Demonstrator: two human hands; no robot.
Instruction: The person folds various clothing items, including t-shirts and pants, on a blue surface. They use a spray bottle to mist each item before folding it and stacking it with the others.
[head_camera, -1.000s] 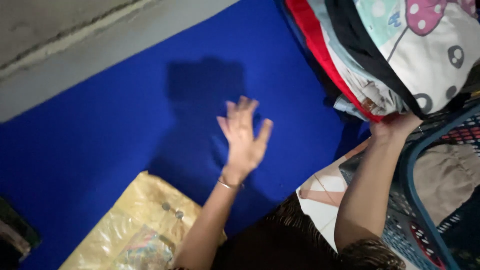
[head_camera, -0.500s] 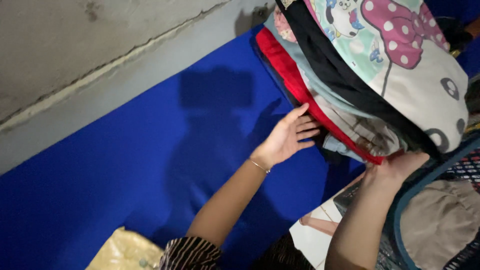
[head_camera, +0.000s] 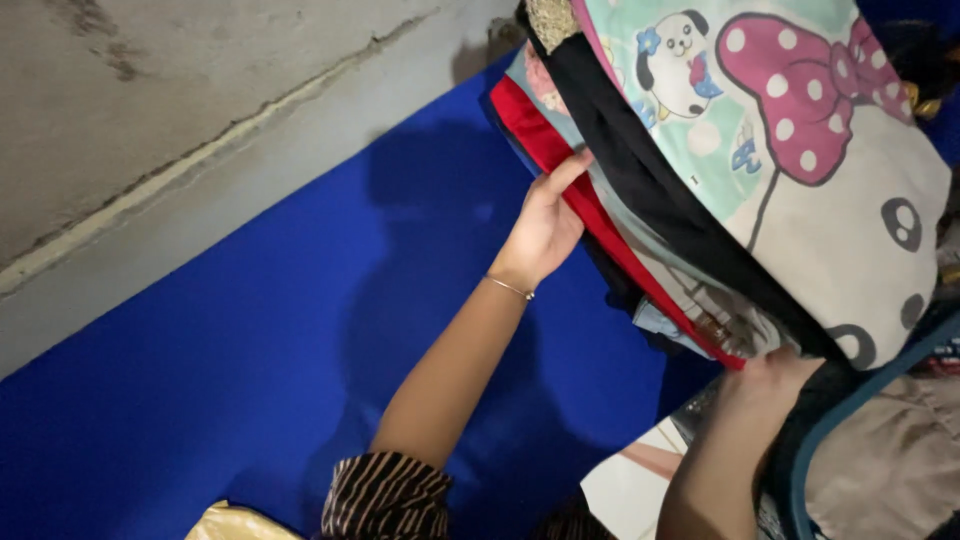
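I look down on a bright blue mat (head_camera: 250, 370) that runs beside a grey concrete floor (head_camera: 150, 110). A tall stack of folded clothes (head_camera: 740, 190) leans across the upper right of the view. Its top piece is pale cloth printed with a cartoon face, a pink polka-dot bow and a small white dog. Beneath that lie a black layer, a greyish patterned layer, and a red garment (head_camera: 560, 160) at the lower edge.

My left hand (head_camera: 545, 225) reaches up to the stack's near side. It is loosely open, the thumb lying along the red garment's edge and the other fingers tucked against the cloth or under it; I cannot tell whether it truly grips. A thin bracelet (head_camera: 510, 288) circles that wrist, and a striped sleeve (head_camera: 385, 495) covers the upper arm.

My right hand (head_camera: 765, 375) is pressed up against the underside of the stack at the lower right, its fingers hidden beneath the cloth, so I cannot tell how far it is open. Just beside it curves the teal rim of a basket (head_camera: 850, 410) with beige cloth inside.
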